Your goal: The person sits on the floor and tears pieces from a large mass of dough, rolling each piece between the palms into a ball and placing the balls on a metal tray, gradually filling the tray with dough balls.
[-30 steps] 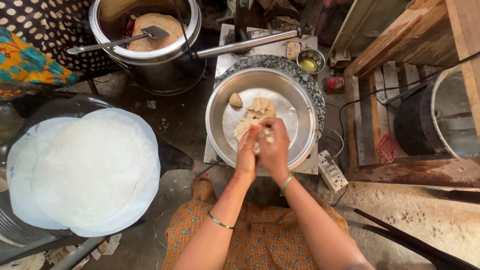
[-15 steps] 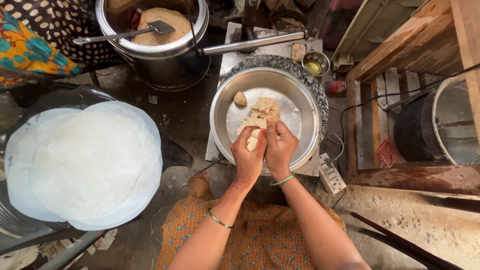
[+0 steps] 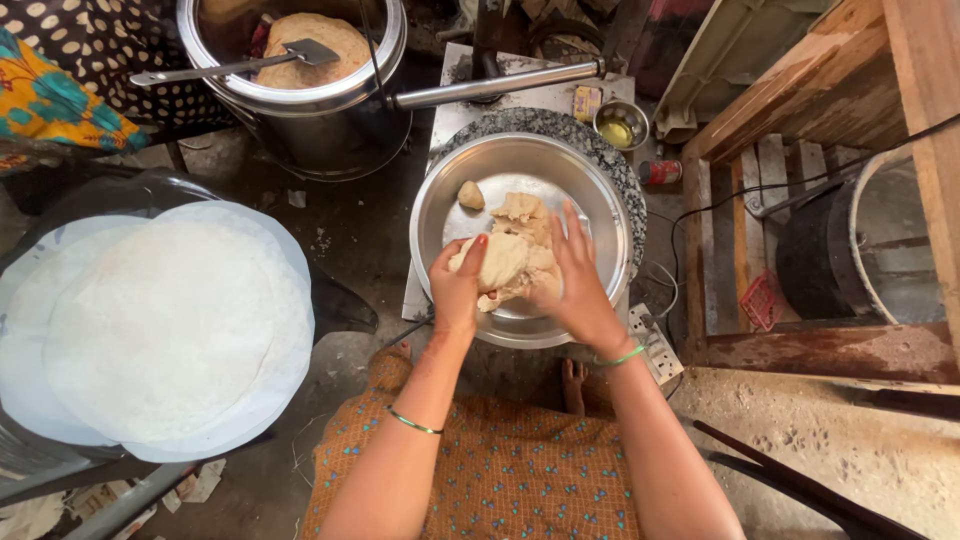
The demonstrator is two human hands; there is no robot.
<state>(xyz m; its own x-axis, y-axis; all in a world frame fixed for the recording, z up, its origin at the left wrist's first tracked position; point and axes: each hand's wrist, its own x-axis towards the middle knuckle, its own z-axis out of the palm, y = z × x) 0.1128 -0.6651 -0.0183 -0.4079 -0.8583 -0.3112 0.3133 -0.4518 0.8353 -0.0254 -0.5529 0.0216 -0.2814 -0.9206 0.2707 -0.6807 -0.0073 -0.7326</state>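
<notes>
Pale dough (image 3: pixel 505 262) lies in a ragged mass near the middle of the frame, inside a wide steel bowl (image 3: pixel 600 215) that sits on a speckled stone slab (image 3: pixel 575 128). Half a second ago both hands were pressed close together over one small piece held above the bowl; now they have come apart and dropped onto the main mass. The left hand (image 3: pixel 458 285) curls around the near left side of the dough, fingers bent and gripping it. The right hand (image 3: pixel 572 275) lies open, fingers spread flat across the right part of the mass, pressing rather than clasping. That shift reads as the small piece being finished or let go and the hands gathering the bulk of the dough again.

One small round ball of dough (image 3: pixel 470 194) rests apart in the upper left of the bowl, where it lay before. At the left of the frame a stack of thin white flatbread sheets (image 3: pixel 165 330) lies spread on a dark round surface. At the top stands a big steel pot (image 3: pixel 300 95) with a flat spatula (image 3: pixel 235 62) laid across it, and a little cup of yellow oil (image 3: pixel 619 128) sits just beyond the bowl.
</notes>
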